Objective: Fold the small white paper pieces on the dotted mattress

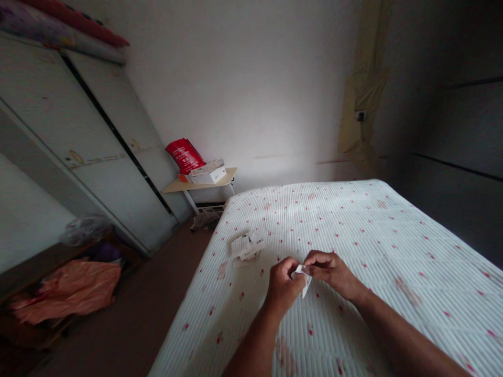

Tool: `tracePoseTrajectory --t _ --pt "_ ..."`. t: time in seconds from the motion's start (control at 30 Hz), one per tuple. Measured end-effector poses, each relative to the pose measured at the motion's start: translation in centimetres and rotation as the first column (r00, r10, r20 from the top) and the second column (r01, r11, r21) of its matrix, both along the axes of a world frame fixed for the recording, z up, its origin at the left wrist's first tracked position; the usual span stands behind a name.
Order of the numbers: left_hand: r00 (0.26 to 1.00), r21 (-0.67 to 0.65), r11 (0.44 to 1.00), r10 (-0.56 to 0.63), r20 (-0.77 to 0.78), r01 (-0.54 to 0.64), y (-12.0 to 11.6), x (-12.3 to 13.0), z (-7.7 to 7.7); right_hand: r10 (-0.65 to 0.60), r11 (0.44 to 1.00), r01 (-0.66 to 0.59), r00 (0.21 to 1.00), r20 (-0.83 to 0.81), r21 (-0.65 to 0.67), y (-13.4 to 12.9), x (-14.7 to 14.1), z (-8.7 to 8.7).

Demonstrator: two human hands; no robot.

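While both hands meet over the bed (393, 246), the left hand (283, 283) and the right hand (332, 269) share one small white folded paper (302, 275), each grip pinched on it between thumb and fingertips, the left from below and the right from the top edge. The paper hangs just above the quilted cover, not resting on it, and it is too small to tell whether it is a sachet, a label or a slip. Beyond the left grip, up and away from it, lies a loose heap of similar white papers (247, 246) flat on the cover, well apart from the hands. To work the piece well, I judge that the two pinches should stay close to the fold or seam, one holding firm while the other moves, so the thin paper creases or parts along a clean line instead of crumpling. Far past the heap, a small side table (176, 186) carries a red bag (184, 154) and a white box (208, 173).
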State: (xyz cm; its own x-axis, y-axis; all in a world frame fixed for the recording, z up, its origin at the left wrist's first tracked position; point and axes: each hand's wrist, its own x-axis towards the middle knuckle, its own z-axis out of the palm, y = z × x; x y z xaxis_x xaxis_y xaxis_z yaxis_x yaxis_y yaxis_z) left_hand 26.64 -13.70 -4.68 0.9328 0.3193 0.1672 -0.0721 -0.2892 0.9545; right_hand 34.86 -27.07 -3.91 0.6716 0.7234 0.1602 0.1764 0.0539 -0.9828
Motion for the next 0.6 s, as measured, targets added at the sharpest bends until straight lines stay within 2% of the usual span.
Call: tracePoseTrajectory --t 0.23,0.4,0.6 --pt "0.998 -0.142 0.988 -0.058 -0.032 0.053 0.0 0.2 -0.1 -0.057 0.998 0.06 0.99 -0.129 0.017 0.5 -0.3 -0.5" --pt "0.996 -0.178 0.984 -0.044 -0.082 0.029 -0.2 0.4 -0.4 -0.105 0.994 0.109 0.976 -0.19 0.013 0.9 -0.4 -1.1" --pt "0.993 -0.22 0.975 -0.063 -0.101 0.039 0.2 0.5 -1.1 -0.09 0.995 0.094 0.983 -0.161 0.019 0.8 -0.5 -0.6"
